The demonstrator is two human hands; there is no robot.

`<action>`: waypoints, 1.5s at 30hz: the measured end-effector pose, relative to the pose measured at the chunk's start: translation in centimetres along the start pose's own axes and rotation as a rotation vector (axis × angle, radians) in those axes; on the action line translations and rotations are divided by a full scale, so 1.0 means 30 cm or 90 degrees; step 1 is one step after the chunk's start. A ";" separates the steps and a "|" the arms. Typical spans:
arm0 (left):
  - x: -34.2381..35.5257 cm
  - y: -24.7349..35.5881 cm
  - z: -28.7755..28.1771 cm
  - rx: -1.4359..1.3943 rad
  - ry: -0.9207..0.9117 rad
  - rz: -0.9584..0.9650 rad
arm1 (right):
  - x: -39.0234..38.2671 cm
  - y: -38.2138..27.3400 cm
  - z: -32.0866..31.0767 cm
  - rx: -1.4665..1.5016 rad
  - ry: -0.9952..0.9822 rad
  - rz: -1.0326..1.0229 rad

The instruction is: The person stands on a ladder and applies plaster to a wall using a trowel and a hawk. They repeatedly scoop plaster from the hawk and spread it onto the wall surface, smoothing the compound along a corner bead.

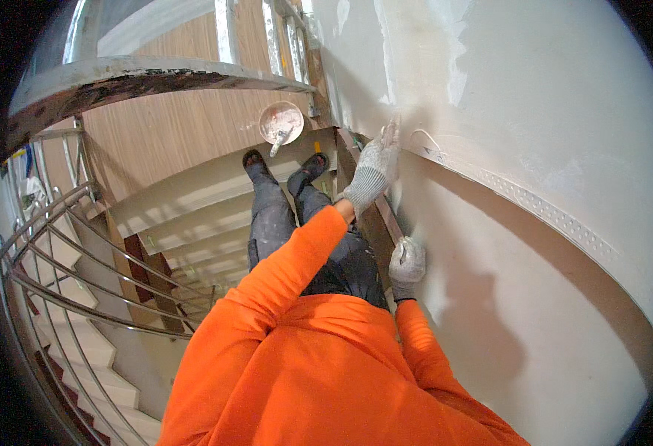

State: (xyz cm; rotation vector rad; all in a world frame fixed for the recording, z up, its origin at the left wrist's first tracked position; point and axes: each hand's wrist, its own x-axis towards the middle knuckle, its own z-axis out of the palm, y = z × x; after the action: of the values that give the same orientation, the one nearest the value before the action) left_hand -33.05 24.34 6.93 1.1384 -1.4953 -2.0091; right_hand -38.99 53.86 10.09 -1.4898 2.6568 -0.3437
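My left hand (378, 160), in a grey knit glove, reaches up to the plastered wall (423, 59). Its fingers are stretched out, seen nearly edge-on, close to the wall's lower edge, and I see nothing held in them. Just right of the fingertips, a thin pale loop (424, 136), like a bit of wire or strip, stands out from that edge. A white perforated corner bead (542, 208) runs along the edge toward the lower right. Lower down, my right hand (408, 260), gloved too, is curled closed beside the lower wall (460, 297); anything inside it is hidden.
A bowl of pinkish-white filler (281, 123) with a putty knife (280, 141) in it sits on the wood-look landing (178, 126) beyond my feet. A paint-spattered metal frame (155, 70) crosses the upper left. Stairs (192, 230) and a curved metal railing (96, 312) lie left.
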 end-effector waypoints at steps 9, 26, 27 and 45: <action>-0.079 0.211 0.005 -0.166 -0.094 -0.151 | 0.006 -0.033 -0.015 -0.010 -0.036 0.027; -0.294 0.491 0.162 0.044 0.076 0.001 | -0.054 0.041 0.004 -0.084 -0.007 -0.030; -0.307 0.501 0.176 0.052 0.067 0.013 | -0.054 0.043 -0.003 -0.084 -0.005 -0.032; 0.011 0.001 0.003 0.055 -0.037 -0.047 | 0.016 -0.007 -0.017 0.034 0.022 -0.010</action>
State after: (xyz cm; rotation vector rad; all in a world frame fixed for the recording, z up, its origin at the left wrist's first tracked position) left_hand -33.32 24.17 6.85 1.1948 -1.6053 -2.0601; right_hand -39.15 53.42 10.67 -1.5027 2.6423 -0.4413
